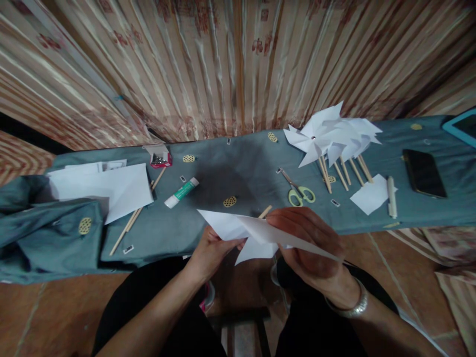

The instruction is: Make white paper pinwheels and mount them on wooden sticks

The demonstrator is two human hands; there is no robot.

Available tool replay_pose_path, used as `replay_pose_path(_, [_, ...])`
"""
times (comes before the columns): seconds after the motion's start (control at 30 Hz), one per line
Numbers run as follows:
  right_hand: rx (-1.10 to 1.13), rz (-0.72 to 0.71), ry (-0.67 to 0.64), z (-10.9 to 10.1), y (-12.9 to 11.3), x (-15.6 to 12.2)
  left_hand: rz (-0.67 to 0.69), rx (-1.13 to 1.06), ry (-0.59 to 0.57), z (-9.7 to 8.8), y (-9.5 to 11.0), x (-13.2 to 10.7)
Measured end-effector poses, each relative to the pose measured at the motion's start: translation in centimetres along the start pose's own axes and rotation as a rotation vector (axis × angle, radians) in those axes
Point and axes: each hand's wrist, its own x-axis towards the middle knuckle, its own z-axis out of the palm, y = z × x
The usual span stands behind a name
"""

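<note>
A white paper pinwheel [256,231] is held in front of me, just over the table's near edge. My left hand [212,254] is closed, pinching the pinwheel's left and lower part between thumb and fingers. On the other side, my right hand [316,243] is closed around it, its fingers bent behind a long paper blade that hides part of them. Behind the paper pokes the end of a wooden stick [265,212]; whether a hand grips it cannot be seen. Green-handled scissors [297,191] lie just beyond my right hand.
Finished pinwheels [330,134] on sticks lie at the back right, near a paper piece [372,195], a marker [391,197] and a phone [424,173]. Leftward are a glue stick [182,192], a box of pins [161,157], wooden sticks [128,225] and paper sheets [126,188].
</note>
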Motion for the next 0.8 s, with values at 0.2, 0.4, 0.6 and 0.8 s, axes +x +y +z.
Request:
replay_pose_path(0.2, [0.015, 0.003, 0.015, -0.07, 0.1, -0.09, 0.01, 0.042, -0.008, -0.12, 0.09, -0.16])
replay_pose_path(0.4, [0.019, 0.005, 0.016, -0.15, 0.18, -0.27, 0.003, 0.06, -0.006, -0.24, -0.1, -0.06])
replay_pose_path(0.6, [0.043, 0.042, -0.005, -0.4, -0.15, 0.08, 0.009, 0.064, -0.025, -0.43, -0.13, -0.02])
replay_pose_path(0.8, [0.063, 0.027, 0.007, -0.31, -0.08, -0.06, 0.026, 0.043, -0.046, -0.66, -0.39, 0.03])
